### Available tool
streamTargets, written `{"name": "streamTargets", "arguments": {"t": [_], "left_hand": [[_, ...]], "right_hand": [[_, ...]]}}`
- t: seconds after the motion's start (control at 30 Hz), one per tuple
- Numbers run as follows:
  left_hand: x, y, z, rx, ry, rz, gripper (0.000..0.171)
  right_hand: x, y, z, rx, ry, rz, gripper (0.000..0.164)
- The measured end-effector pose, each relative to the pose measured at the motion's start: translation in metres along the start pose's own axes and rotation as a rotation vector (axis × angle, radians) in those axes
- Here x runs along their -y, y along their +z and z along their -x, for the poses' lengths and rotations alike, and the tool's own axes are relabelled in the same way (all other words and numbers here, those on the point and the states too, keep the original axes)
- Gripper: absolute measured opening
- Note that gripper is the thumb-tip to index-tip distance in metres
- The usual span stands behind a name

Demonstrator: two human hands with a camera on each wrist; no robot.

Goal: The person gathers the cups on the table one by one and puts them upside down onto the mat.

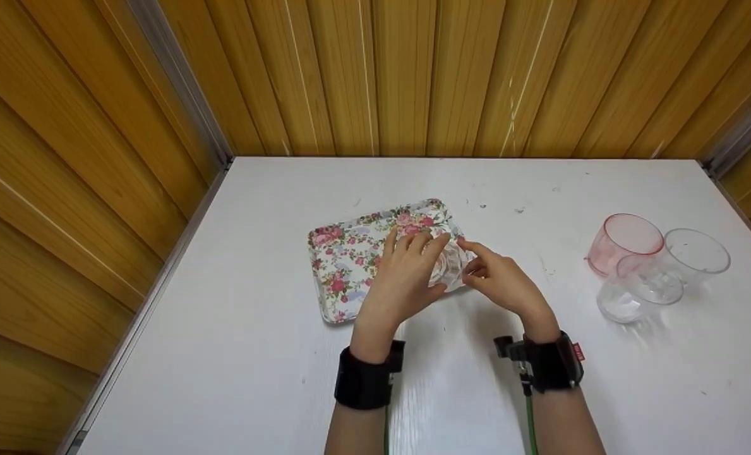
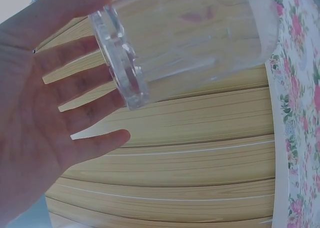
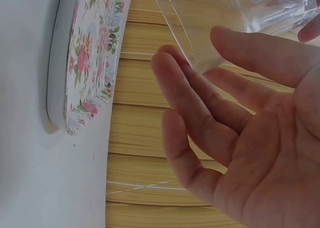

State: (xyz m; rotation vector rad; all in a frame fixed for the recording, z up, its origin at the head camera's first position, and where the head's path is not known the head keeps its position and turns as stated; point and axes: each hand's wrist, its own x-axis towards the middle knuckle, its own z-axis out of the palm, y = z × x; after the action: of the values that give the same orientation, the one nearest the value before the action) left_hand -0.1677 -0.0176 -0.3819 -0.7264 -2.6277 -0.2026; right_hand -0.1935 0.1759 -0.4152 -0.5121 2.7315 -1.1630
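A clear glass is upside down and tilted above the right part of a floral tray, between my two hands. Its thick ridged base points toward my left hand, whose thumb and fingers lie round it, the outer fingers spread. The glass's wide rim faces the tray. My right hand has its thumb in front of the glass and curled fingers behind the rim. How firmly each hand grips cannot be told.
To the right stand a pink glass, a clear glass and a stemmed or footed clear glass, close together on the white table. Wooden-pattern panels rise behind the table and at its left.
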Motion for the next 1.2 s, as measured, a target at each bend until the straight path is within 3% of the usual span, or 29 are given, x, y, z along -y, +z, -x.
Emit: {"name": "streamTargets", "arguments": {"t": [0.13,0.5,1.2], "left_hand": [[0.0000,-0.0010,0.0000,0.022,-0.002,0.055,0.067],[-0.0012,-0.0014,0.0015,0.010,0.021,0.090,0.054],[-0.0021,-0.0025,0.0004,0.054,0.001,0.178,0.053]], "right_hand": [[-0.0001,0.0003,-0.0002,0.001,0.011,-0.009,0.056],[-0.0014,0.0032,-0.0014,0.029,0.012,-0.011,0.055],[-0.0004,0.0036,-0.0007,0.044,0.022,0.022,0.051]]}}
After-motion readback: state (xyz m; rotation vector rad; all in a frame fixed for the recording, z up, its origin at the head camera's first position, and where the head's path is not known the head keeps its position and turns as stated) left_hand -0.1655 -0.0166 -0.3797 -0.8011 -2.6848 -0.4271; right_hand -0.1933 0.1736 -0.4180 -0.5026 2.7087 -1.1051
